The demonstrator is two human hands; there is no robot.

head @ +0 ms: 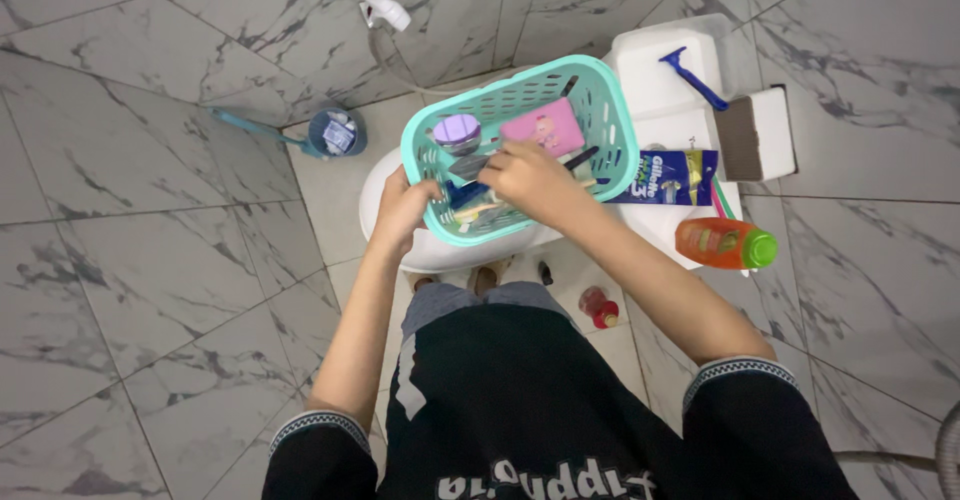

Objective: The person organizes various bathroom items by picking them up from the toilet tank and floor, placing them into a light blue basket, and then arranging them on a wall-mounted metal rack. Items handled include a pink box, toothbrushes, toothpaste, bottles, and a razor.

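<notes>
A teal plastic basket [612,110] with slotted walls rests on a closed white toilet lid [372,195]. My left hand [402,210] grips the basket's near left rim. My right hand [532,178] reaches inside it, fingers closed around a small dark item that I cannot make out. In the basket lie a pink flat pack [545,126], a small purple-lidded jar [458,132] and several thin toiletries under my hand.
On the white cistern lid [645,75] lie a blue razor [690,75], a dark blue razor pack [668,178] and an orange bottle with a green cap [725,243]. A white box [760,135] stands at its right. A brush holder [335,133] sits on the marble floor left.
</notes>
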